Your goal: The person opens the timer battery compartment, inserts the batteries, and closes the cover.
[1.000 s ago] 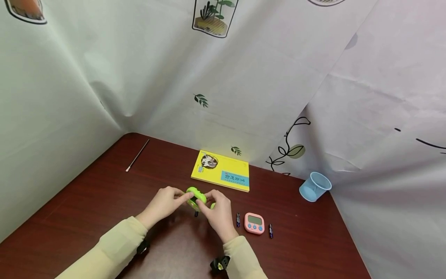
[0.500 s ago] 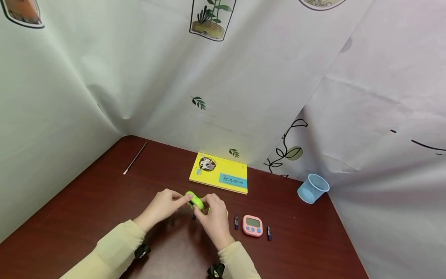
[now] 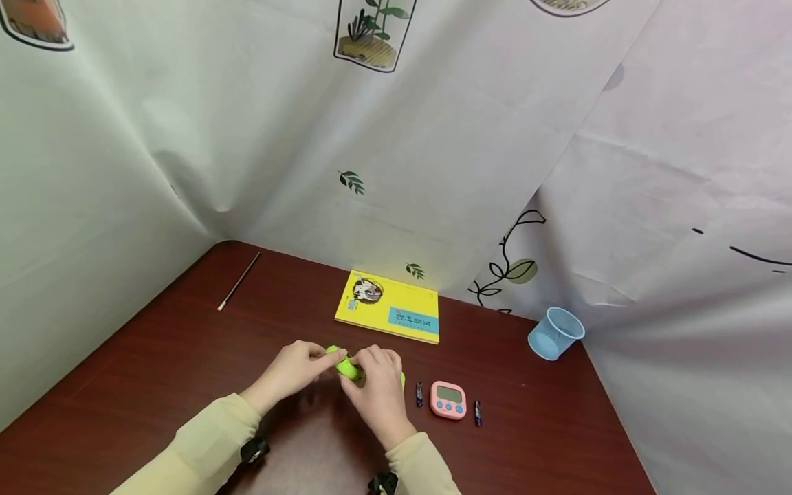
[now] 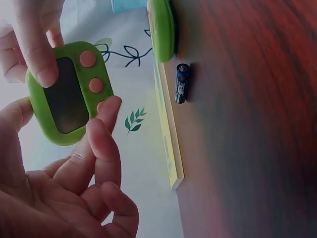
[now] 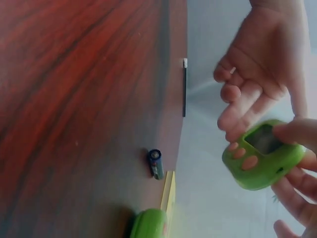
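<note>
A small green digital timer (image 4: 69, 94) with a dark screen and pink-orange buttons is held up between both hands. My left hand (image 3: 295, 371) pinches one edge of it between thumb and index finger, the other fingers loosely bent. On the opposite side my right hand (image 3: 377, 392) grips it, thumb on the screen and fingers behind, as the right wrist view shows. In the head view the timer (image 3: 349, 368) is partly covered by fingers. A second green rounded case (image 4: 162, 30) lies on the table, mostly hidden behind the right hand in the head view.
A battery (image 4: 182, 83) lies below the hands. To the right are a battery (image 3: 419, 394), a pink timer (image 3: 448, 400) and another battery (image 3: 478, 412). Further back are a yellow book (image 3: 390, 306), a blue cup (image 3: 555, 334) and a thin dark stick (image 3: 238, 282).
The green timer has turned between the hands, its dark screen going out of sight in the head view. The right hand has shifted slightly left and down. The head view has moved a little.
</note>
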Demonstrator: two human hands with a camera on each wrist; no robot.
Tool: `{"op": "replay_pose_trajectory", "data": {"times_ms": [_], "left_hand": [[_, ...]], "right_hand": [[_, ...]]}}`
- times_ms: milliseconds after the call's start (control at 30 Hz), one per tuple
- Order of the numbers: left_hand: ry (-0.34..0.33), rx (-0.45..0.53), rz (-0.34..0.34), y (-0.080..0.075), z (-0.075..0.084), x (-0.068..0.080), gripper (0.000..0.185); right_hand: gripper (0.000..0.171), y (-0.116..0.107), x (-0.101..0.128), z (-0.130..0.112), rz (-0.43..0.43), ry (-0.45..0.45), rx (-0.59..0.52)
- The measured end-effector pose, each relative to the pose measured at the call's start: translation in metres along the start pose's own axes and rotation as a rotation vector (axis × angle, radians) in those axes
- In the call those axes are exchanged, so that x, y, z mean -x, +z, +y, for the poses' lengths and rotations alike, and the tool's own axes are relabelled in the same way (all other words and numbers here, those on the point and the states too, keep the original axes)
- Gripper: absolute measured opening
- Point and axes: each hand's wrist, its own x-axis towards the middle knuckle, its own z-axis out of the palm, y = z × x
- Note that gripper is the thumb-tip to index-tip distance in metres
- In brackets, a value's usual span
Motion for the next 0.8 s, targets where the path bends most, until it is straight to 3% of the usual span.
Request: {"op": "replay_pose_trajectory", "data": {"times_ms": [333, 567, 800], "left_hand": [[0.038, 0.165, -0.072, 0.0048, -0.0029, 0.0017, 0.045], [0.032, 0.116, -0.004, 0.0061, 0.0006, 0.0017, 0.040], [0.025, 0.120, 0.007, 0.0092, 0.0047, 0.0004, 0.033]], "right_hand": [[0.033, -0.0028, 0.0027, -0.0035, -0.049, -0.021, 0.004], [0.031, -0.0037, 0.0029, -0.0037, -0.044, 0.000, -0.023], [0.033, -0.0046, 0.0040, -0.0026, -0.092, 0.057, -0.079]]}}
